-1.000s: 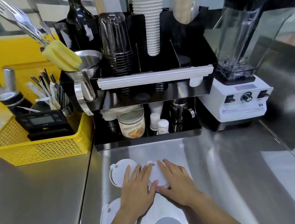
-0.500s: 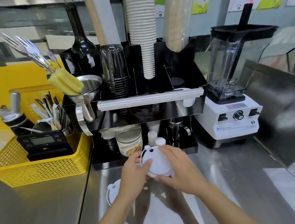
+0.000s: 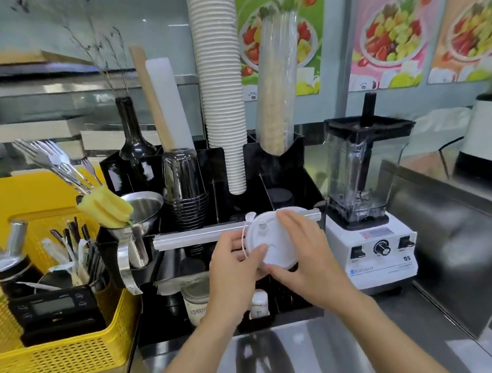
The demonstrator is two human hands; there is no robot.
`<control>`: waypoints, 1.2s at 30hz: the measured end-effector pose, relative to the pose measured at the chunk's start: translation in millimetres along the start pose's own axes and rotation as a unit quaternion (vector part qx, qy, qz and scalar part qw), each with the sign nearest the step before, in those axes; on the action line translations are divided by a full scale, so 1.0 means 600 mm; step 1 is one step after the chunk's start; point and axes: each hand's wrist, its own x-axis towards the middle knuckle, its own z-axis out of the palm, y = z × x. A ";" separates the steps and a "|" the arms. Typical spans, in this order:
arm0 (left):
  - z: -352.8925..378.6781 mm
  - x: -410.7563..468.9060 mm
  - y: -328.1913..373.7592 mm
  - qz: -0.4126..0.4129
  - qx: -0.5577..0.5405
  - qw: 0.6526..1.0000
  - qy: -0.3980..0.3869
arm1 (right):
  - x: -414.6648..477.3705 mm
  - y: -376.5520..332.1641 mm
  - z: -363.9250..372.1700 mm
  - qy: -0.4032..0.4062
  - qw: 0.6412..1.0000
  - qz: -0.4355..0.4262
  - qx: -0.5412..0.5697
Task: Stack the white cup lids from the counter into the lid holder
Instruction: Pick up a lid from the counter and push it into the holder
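A white cup lid (image 3: 268, 237), or a small stack of them, is held in the air with its face tilted toward me, in front of the black organizer (image 3: 303, 187). My left hand (image 3: 234, 272) grips its left and lower edge. My right hand (image 3: 302, 249) grips its right edge, fingers over the top. The lid sits level with the organizer's silver front rail (image 3: 190, 238), below a compartment holding a dark round lid (image 3: 281, 196). No lids lying on the counter are in view.
A tall white paper cup stack (image 3: 220, 85), upside-down clear cups (image 3: 183, 185) and a sleeve of cups (image 3: 277, 89) stand in the organizer. A blender (image 3: 366, 200) stands right of it. A yellow basket (image 3: 61, 357) with a scale and utensils sits to the left.
Both hands picked the white lid up off the counter and raised it to the organizer's upper shelf. The view tilted upward, so the other lids on the counter dropped out of sight.
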 end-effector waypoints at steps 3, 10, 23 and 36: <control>0.017 0.037 0.033 0.029 0.033 0.999 -0.029 | 0.039 0.013 -0.030 0.018 1.000 0.014 0.003; 0.049 0.137 0.081 0.148 0.237 0.958 -0.060 | 0.140 0.058 -0.087 -0.035 0.997 0.060 -0.020; 0.076 0.233 0.016 0.266 0.558 0.772 -0.150 | 0.216 0.100 -0.080 -0.236 0.953 0.116 -0.154; 0.100 0.254 0.010 0.187 0.694 0.628 -0.299 | 0.264 0.104 -0.039 -0.463 0.843 0.140 -0.233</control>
